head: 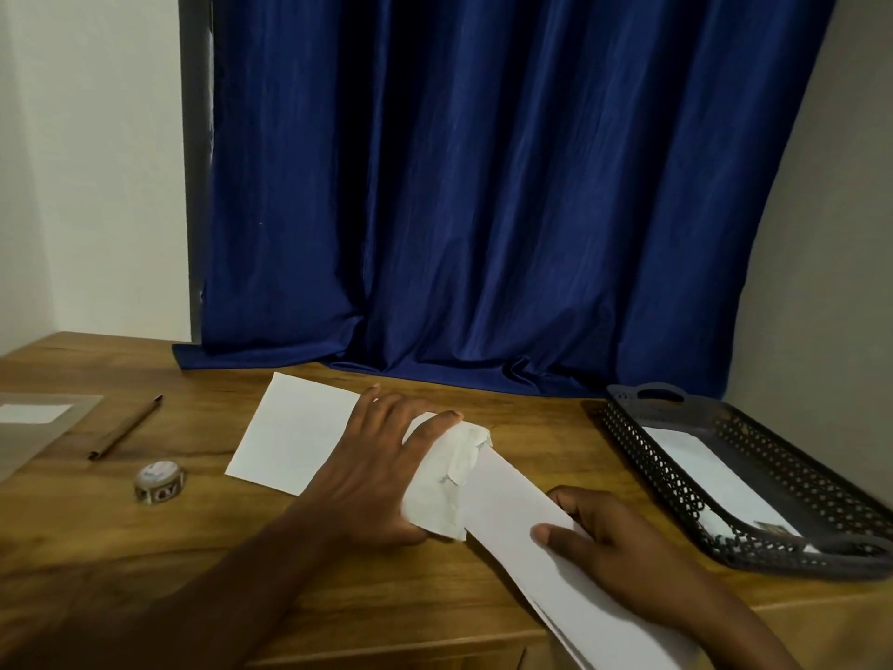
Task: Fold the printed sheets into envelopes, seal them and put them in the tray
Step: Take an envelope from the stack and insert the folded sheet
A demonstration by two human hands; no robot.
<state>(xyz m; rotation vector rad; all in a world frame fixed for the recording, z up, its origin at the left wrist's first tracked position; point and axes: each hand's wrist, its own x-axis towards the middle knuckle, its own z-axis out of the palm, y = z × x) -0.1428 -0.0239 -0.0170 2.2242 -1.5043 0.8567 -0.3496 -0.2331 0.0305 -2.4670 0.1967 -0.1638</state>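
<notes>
Left hand [381, 471] presses flat on the envelope [290, 440]; right hand's [613, 544] grip pinches the folded sheet [507, 495] beside it

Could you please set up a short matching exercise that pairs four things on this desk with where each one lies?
Things:
1. pen
2. tape roll
3. tray
4. curtain

Places:
A. far right of the desk, a white sheet inside
B. hanging behind the desk, hem resting on it
C. lying slantwise on the left, beyond the tape roll
D. near left, standing free of the paper

Pairs: 1-C, 2-D, 3-A, 4-B
</notes>
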